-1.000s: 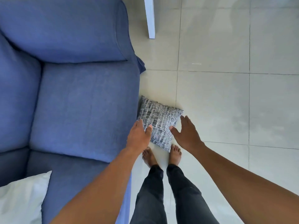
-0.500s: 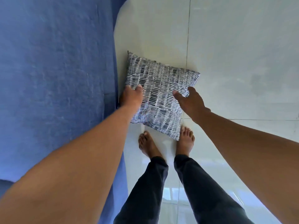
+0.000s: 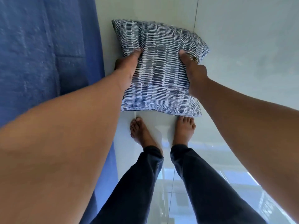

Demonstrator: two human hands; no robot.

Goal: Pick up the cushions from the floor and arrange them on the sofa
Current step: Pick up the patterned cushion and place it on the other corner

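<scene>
STAGE: pickup begun | left hand (image 3: pixel 129 68) and right hand (image 3: pixel 193 73) clamp opposite sides of patterned cushion (image 3: pixel 160 70) between them | cushion probably just off tiled floor (image 3: pixel 242 46) | blue sofa (image 3: pixel 40 54) left of left hand | LEFT: carry, arrange; other cushions unseen

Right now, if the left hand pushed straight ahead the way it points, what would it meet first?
The patterned cushion it already grips; the left hand has its thumb pressed into the cushion. Beyond that, probably bare floor tile, though depth is unclear.
</scene>
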